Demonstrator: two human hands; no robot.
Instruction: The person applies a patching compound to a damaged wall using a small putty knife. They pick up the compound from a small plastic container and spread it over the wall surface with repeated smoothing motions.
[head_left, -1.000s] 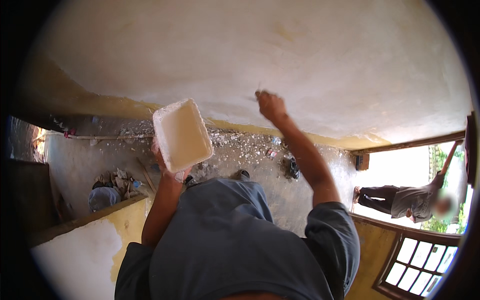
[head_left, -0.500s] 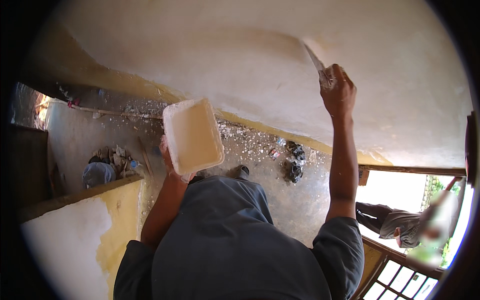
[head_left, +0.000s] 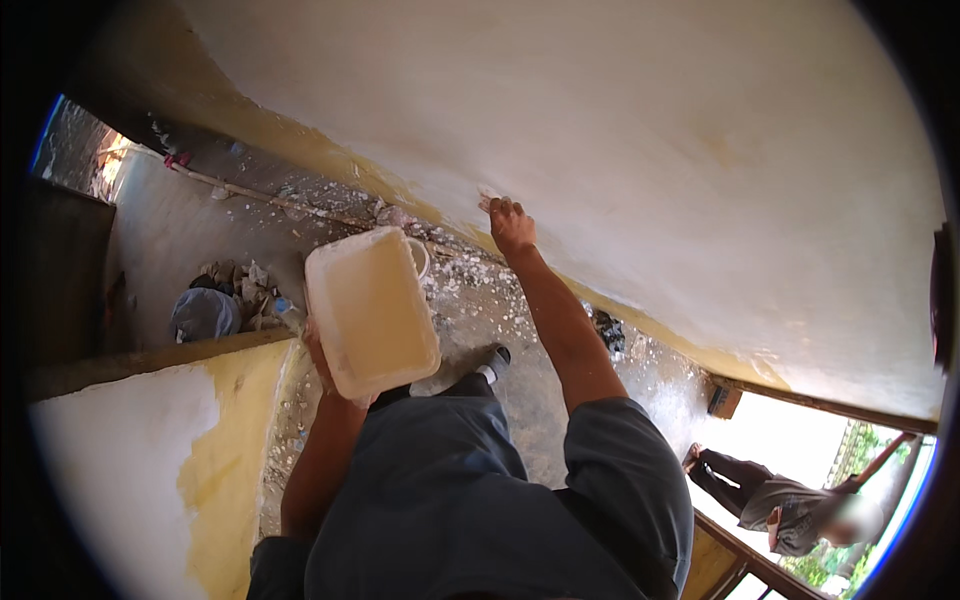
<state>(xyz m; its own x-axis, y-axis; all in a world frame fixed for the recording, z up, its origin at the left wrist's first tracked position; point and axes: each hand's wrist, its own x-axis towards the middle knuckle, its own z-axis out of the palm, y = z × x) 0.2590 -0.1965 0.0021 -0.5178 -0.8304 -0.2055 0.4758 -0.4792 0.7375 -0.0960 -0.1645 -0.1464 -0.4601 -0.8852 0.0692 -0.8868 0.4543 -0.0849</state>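
My left hand is closed around the left side and near end of a rectangular, cream-coloured plastic tub, holding it up in front of my body. Pale smears coat the tub's surfaces. At the lower part of the plastered wall, my right hand is closed with the arm stretched forward. It grips a putty knife, of which only a small bit shows against the wall; fingers hide most of it. Smooth whitish filler covers much of the wall, with a yellow band along its foot.
White flakes litter the floor along the wall. A pole lies at the left. Behind the tub shows a white round rim. A bagged heap sits beyond a low wall. Another person stands in the doorway at right.
My right hand has swept down and left along the wall with the putty knife. The tub has shifted slightly left and lower. My view has turned, and one foot stands out further.
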